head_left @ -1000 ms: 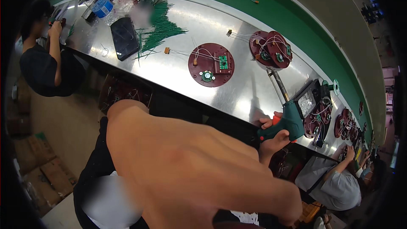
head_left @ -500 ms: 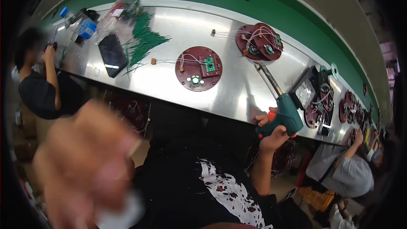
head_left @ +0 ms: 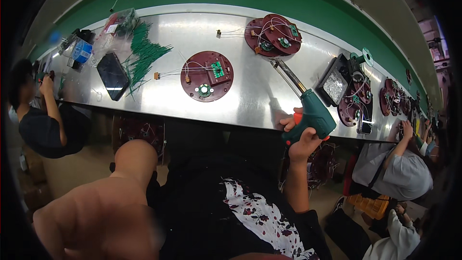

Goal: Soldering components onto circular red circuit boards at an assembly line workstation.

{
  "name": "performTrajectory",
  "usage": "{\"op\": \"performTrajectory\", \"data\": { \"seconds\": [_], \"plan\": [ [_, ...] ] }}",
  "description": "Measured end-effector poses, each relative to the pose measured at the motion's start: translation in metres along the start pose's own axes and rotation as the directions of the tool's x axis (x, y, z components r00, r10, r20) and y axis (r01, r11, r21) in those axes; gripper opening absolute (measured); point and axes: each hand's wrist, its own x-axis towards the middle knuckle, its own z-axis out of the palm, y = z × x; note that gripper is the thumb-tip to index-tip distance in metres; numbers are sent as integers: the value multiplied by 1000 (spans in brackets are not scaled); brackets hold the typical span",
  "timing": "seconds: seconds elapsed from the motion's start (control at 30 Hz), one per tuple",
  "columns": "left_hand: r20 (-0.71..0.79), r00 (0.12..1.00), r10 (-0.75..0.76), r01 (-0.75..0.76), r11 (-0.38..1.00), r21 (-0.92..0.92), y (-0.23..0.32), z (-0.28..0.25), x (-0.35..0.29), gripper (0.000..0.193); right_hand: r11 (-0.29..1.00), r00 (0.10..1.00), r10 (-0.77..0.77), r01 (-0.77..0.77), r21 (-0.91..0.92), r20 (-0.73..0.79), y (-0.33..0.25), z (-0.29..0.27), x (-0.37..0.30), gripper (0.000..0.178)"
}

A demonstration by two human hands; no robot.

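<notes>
My right hand (head_left: 303, 139) is wrapped round the handle of a dark green soldering gun (head_left: 317, 115) with orange-red parts. Its metal tip points up and left over the steel bench, just below a pair of overlapping dark red round plates (head_left: 274, 36) that carry circuit boards and white wires. Left of the tip lies another dark red round plate (head_left: 207, 76), with a green board, a small round part and wires ending in a connector. My left hand (head_left: 101, 219) is raised very close to the camera at the lower left; its fingers are blurred and partly cut off.
Green cable ties (head_left: 144, 50) lie in a heap beside a black phone (head_left: 113, 76). A black tray of small shiny parts (head_left: 333, 84) and a wire spool (head_left: 367, 57) stand at the right. Other people work at both ends of the bench (head_left: 159, 98).
My left hand has moved down in the picture and its bent arm shows now. The bench things have shifted left in view. The soldering gun stays in my right hand.
</notes>
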Motion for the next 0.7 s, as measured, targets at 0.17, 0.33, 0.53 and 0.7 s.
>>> {"op": "performTrajectory", "data": {
  "seconds": [0.17,0.33,0.53,0.7],
  "plan": [
    [-29,1000,2,-6,985,-171,-4,15,9,62,999,998,-29,31,-27,63,4,-6,-1,81],
    [-46,999,0,-16,943,-333,-5,28,12,67,999,998,-29,31,-39,58,4,-5,-2,82],
    [-70,997,-23,-16,862,-507,5,23,-5,74,998,1000,-26,27,-60,13,4,-10,-2,82],
    [-138,990,-39,-47,823,-567,30,22,-21,78,999,999,-31,30,-27,-22,-1,-5,-1,83]
  ]
}}
